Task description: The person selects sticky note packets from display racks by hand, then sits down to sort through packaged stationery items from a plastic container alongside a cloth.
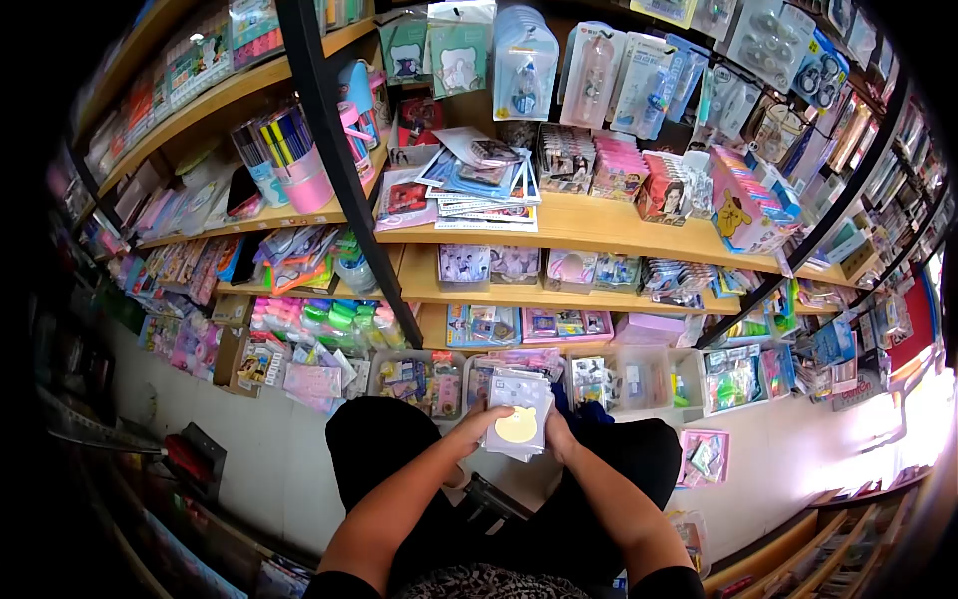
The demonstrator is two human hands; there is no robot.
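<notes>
Between my knees I hold a stack of flat, clear-wrapped packets [517, 426]; the top one is pale grey with a yellow rounded shape on it. My left hand [477, 429] grips the stack's left side, its thumb lying over the top packet. Along the right edge, my right hand [561, 437] is wrapped round the same stack, most of its fingers hidden beneath or behind it. Just beyond the stack stands a clear bin [477, 384] with pink packets in it, partly covered by what I hold.
Wooden shelves [579, 222] rise in front, with a loose pile of papers [479, 185] and boxes of small packets. Plastic bins [639, 384] line the floor below. Black shelf posts [344, 150] stand left and right. A pink tray [705, 457] sits by my right knee.
</notes>
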